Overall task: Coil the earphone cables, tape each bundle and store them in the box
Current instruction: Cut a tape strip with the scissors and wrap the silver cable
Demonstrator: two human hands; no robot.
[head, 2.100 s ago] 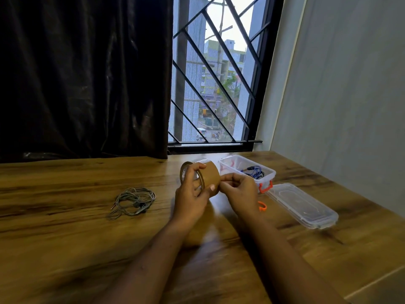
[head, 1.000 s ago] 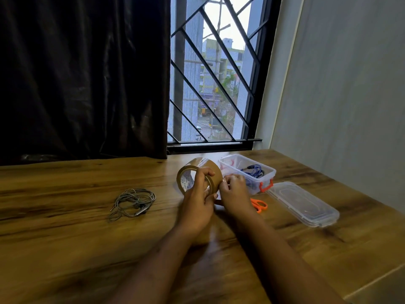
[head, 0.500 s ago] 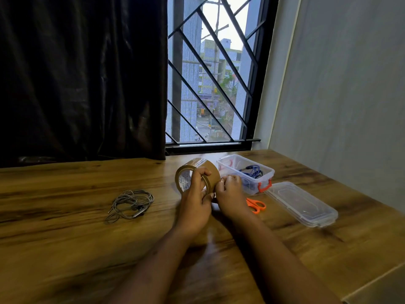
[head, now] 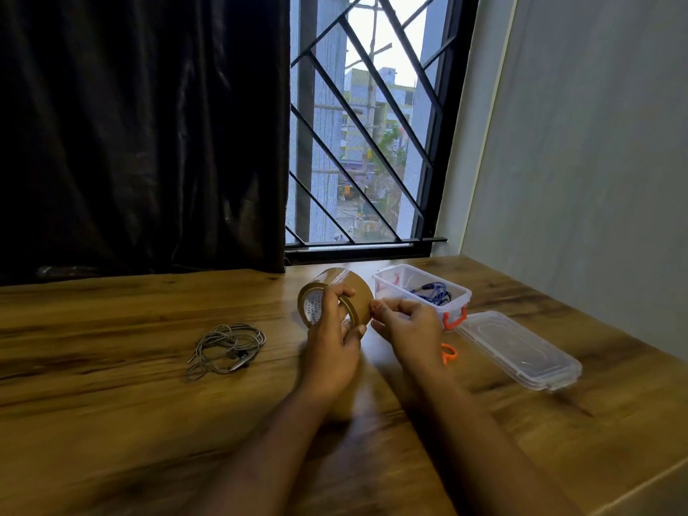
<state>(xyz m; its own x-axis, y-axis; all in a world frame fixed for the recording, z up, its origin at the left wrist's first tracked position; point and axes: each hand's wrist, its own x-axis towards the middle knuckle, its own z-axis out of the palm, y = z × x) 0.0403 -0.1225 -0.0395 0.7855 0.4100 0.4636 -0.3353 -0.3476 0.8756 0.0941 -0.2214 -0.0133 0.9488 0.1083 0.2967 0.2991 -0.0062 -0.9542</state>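
Left hand (head: pixel 331 340) grips tape roll (head: pixel 353 288) steady so right hand (head: pixel 405 322) can pinch at its face, likely freeing the end; grey earphone coil (head: pixel 227 346) lies toward desk's left edge, open box (head: pixel 456 303) near back edge.

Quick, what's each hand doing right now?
Left hand: grips the brown tape roll.
Right hand: fingers pinch at the roll's outer surface, apparently the tape end.

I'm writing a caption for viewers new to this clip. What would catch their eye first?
First, the brown roll of packing tape at mid-table: the left hand grips it while the right hand pinches at its outer wrap. Left of the hands lies a grey coil of earphone cable; to the right stands a clear plastic box holding a blue cable, its clear lid beside it.
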